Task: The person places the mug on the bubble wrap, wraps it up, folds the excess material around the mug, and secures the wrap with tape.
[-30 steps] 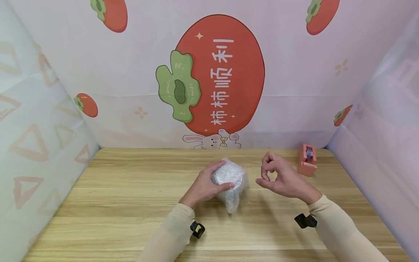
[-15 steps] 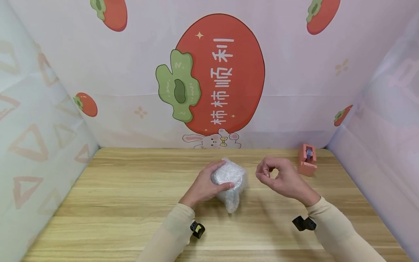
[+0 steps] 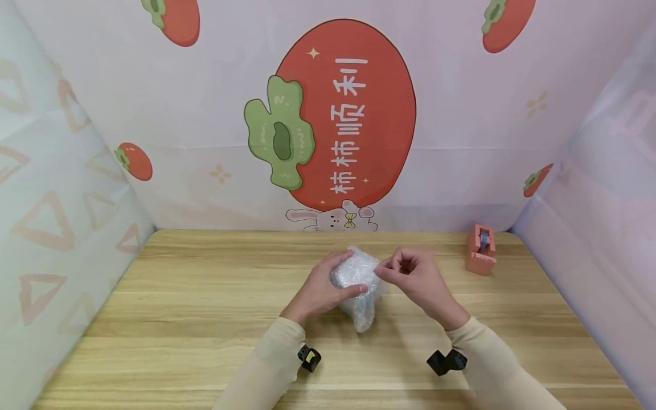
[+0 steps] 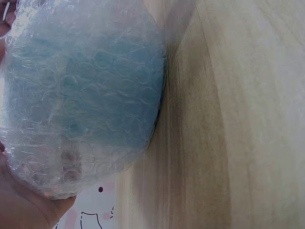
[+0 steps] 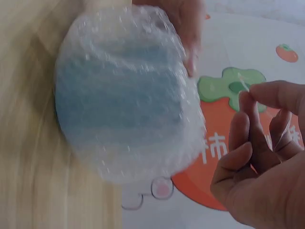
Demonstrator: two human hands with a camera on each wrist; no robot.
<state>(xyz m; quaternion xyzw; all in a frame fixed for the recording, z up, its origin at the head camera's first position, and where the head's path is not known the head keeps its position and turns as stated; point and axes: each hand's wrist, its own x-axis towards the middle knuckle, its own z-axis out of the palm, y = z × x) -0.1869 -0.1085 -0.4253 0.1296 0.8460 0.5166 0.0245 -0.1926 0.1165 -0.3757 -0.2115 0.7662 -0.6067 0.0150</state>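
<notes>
A rounded bundle of bubble wrap [image 3: 355,272] sits on the table, and light blue shows through its plastic in both wrist views. What is inside is hidden by the wrap. My left hand [image 3: 323,289] grips the bundle from the left, thumb in front and fingers over the far side. Just right of it, my right hand [image 3: 421,283] pinches a small clear strip of tape [image 5: 243,82] between thumb and forefinger; its other fingers are curled. In the head view the right fingertips overlap the bundle's right edge.
A pink tape dispenser [image 3: 480,250] stands at the back right of the wooden table [image 3: 215,319]. Behind the table hangs a pale backdrop [image 3: 451,188] with a large printed persimmon, and printed cloth closes both sides.
My right hand has moved left, from beside the tape dispenser to the bundle's right edge, its fingertips drawing together. The left hand and the bundle stay in place.
</notes>
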